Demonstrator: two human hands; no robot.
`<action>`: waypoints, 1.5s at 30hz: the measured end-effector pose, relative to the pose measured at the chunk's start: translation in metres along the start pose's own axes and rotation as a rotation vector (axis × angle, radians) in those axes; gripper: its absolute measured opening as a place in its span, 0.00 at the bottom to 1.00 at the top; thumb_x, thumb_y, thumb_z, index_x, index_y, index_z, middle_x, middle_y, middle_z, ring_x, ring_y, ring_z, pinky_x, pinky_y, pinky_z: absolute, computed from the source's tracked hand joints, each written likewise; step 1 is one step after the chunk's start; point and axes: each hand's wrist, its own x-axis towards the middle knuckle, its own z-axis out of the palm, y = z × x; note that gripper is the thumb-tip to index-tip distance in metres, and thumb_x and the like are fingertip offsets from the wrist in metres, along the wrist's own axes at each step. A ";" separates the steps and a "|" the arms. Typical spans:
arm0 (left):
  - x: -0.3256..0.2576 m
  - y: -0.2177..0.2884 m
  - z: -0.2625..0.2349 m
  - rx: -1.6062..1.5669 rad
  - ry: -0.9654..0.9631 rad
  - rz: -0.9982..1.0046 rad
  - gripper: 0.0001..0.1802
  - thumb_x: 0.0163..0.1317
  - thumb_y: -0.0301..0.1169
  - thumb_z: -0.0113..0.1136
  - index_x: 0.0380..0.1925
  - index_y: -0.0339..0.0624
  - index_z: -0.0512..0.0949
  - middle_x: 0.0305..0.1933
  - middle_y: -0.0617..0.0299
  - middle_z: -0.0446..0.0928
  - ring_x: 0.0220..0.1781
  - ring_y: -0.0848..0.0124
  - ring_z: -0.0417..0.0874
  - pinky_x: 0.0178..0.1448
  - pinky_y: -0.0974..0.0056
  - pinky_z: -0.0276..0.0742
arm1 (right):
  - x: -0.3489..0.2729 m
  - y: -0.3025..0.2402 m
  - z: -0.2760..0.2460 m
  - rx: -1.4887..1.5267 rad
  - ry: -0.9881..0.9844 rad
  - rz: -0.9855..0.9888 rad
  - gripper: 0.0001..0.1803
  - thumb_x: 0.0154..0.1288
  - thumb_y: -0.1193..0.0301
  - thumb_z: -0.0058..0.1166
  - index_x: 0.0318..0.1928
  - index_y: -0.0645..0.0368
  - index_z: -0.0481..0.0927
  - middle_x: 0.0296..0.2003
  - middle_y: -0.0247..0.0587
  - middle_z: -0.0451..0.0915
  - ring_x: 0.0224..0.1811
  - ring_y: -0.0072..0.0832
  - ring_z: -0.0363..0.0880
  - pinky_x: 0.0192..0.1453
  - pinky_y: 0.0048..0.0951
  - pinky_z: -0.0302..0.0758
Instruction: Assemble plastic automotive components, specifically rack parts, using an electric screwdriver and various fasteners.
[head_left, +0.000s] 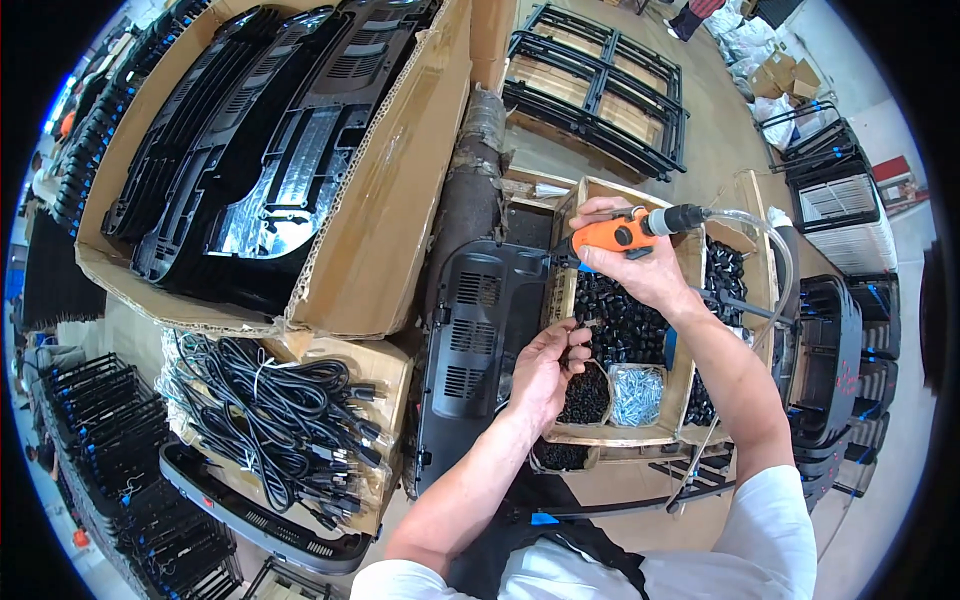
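Observation:
My right hand [645, 272] is wrapped round an orange and black air screwdriver [622, 234], with a clear hose [770, 232] running from its back end. The tool points left, its tip over the edge of a black vented plastic panel [478, 325]. My left hand [545, 368] is closed, fingertips pinched together beside a wooden parts box [625, 434]; what it pinches is too small to make out. Black plastic parts [625, 315] fill much of the box. Silver screws [637, 393] and small black screws [584, 393] lie in its near compartments.
A large cardboard carton [385, 200] of black panels stands at the left. Below it, bundled black cables [275, 410] lie on cardboard. Black metal frames [600, 85] are stacked ahead. More black panels [830, 350] stand at the right, and a person's legs [685, 22] show far off.

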 end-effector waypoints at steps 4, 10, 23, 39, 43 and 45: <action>0.012 0.008 0.002 -0.053 0.054 0.017 0.15 0.82 0.37 0.55 0.59 0.40 0.78 0.48 0.58 0.87 0.39 0.71 0.85 0.40 0.69 0.83 | 0.006 -0.012 0.005 -0.060 -0.045 0.052 0.25 0.62 0.72 0.73 0.59 0.59 0.80 0.53 0.39 0.86 0.58 0.26 0.83 0.67 0.33 0.80; 0.038 0.014 -0.001 -0.143 0.073 0.031 0.15 0.81 0.39 0.57 0.55 0.42 0.81 0.40 0.63 0.86 0.35 0.72 0.84 0.35 0.69 0.83 | 0.011 -0.016 0.007 -0.260 -0.107 0.084 0.21 0.61 0.69 0.73 0.54 0.58 0.84 0.50 0.34 0.86 0.55 0.25 0.83 0.64 0.33 0.79; 0.060 0.018 0.010 -0.143 0.184 0.200 0.09 0.83 0.34 0.51 0.49 0.42 0.78 0.39 0.62 0.83 0.36 0.70 0.82 0.40 0.66 0.80 | 0.034 -0.027 0.012 -0.446 -0.253 -0.050 0.26 0.56 0.70 0.70 0.57 0.61 0.82 0.48 0.40 0.87 0.51 0.27 0.85 0.60 0.33 0.81; 0.066 0.001 0.015 0.229 0.210 0.406 0.09 0.78 0.23 0.51 0.37 0.52 0.70 0.36 0.62 0.76 0.29 0.75 0.71 0.27 0.72 0.64 | 0.048 -0.023 -0.005 -0.504 -0.296 -0.071 0.19 0.50 0.73 0.63 0.46 0.56 0.88 0.34 0.55 0.87 0.41 0.54 0.88 0.49 0.49 0.84; 0.067 0.024 -0.003 0.150 0.034 0.284 0.12 0.77 0.27 0.48 0.31 0.53 0.71 0.33 0.67 0.74 0.28 0.72 0.69 0.29 0.68 0.63 | 0.051 -0.030 0.000 -0.503 -0.277 -0.074 0.15 0.53 0.73 0.64 0.44 0.57 0.90 0.41 0.53 0.88 0.47 0.49 0.89 0.52 0.47 0.85; 0.069 0.017 0.006 0.153 0.045 0.244 0.10 0.77 0.28 0.47 0.35 0.47 0.75 0.31 0.68 0.72 0.26 0.74 0.65 0.27 0.69 0.61 | 0.048 -0.021 -0.005 -0.500 -0.285 -0.045 0.14 0.55 0.72 0.65 0.44 0.55 0.91 0.43 0.49 0.89 0.50 0.44 0.89 0.52 0.44 0.85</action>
